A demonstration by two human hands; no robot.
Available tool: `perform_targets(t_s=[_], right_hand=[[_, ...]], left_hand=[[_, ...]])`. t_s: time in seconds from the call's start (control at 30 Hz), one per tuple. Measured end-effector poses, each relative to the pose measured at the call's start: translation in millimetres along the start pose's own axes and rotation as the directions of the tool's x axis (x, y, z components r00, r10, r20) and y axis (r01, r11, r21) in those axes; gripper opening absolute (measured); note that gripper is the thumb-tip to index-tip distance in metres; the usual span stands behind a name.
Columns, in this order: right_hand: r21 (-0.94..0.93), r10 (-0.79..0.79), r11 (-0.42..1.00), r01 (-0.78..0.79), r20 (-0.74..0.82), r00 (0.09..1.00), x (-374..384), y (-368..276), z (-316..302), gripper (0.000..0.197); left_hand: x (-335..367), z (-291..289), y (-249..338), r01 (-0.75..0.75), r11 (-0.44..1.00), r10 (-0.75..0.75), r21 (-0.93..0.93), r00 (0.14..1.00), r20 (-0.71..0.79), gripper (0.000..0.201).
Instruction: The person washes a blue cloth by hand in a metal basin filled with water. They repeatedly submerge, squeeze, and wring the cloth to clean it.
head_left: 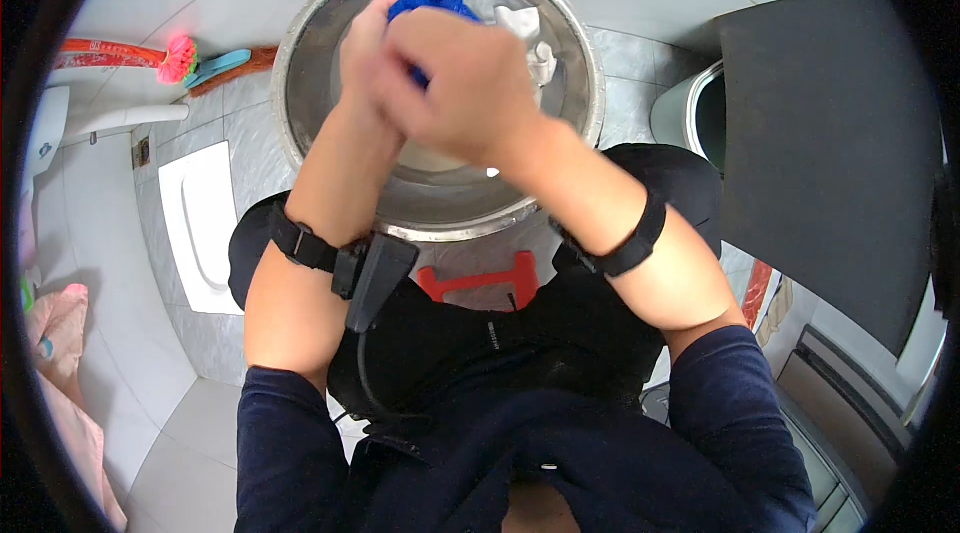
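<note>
A wide metal basin (588, 43) with water in it sits in front of me. Over it, my two hands come together around a wet-looking blue cloth (432, 1), which bunches out above the fingers. My left hand (364, 58) is closed on the cloth from the left side. My right hand (455, 83), slightly smeared by motion, crosses over the left and grips the same cloth; a bit of blue shows between them. A white cloth (520, 23) lies crumpled in the basin, to the right of my hands. Part of the basin's inside is hidden behind the hands and forearms.
Under my knees is a red plastic stool edge (478, 279). A white squat toilet (200, 228) is set in the tiled floor at left, below brushes (225, 68) by the wall. A bin (690, 113) and a dark panel (830, 153) stand at right.
</note>
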State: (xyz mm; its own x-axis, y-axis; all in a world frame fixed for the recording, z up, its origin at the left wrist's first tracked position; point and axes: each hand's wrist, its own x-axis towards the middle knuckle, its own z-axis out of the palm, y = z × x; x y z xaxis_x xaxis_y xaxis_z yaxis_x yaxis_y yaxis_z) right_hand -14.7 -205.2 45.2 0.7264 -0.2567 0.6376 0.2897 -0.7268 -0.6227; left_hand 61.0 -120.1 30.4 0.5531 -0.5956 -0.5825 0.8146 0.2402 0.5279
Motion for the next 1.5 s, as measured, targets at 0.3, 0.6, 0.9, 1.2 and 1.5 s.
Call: perform_targets(t_s=[0.3,0.6,0.9,1.2,1.5], right_hand=[[0.117,0.016,0.993,-0.009,-0.060,0.998,-3.3,-19.7,10.2,0.028],[-0.059,0.246,0.967,-0.249,-0.058,0.968,11.3,7.2,2.2,0.027],[-0.002,0.474,0.880,-0.475,-0.065,0.878,24.4,31.6,-18.2,0.025],[-0.004,0.099,0.995,-0.100,-0.025,0.995,16.4,19.4,-10.3,0.029],[0.093,0.075,0.993,-0.072,-0.032,0.997,-1.0,-6.5,1.4,0.025]], left_hand=[[-9.4,0.0,6.4,-0.128,0.991,0.129,0.036,0.991,-0.032,0.021],[-6.2,11.9,-13.5,-0.276,0.961,0.276,0.020,0.961,-0.030,0.021],[-19.6,30.4,-17.5,-0.068,0.970,0.109,0.235,0.980,-0.167,0.026],[-4.7,5.3,-13.9,-0.121,0.993,0.121,0.001,0.993,0.015,0.026],[-3.0,2.6,-8.9,-0.134,0.990,0.136,-0.031,0.989,0.052,0.030]])
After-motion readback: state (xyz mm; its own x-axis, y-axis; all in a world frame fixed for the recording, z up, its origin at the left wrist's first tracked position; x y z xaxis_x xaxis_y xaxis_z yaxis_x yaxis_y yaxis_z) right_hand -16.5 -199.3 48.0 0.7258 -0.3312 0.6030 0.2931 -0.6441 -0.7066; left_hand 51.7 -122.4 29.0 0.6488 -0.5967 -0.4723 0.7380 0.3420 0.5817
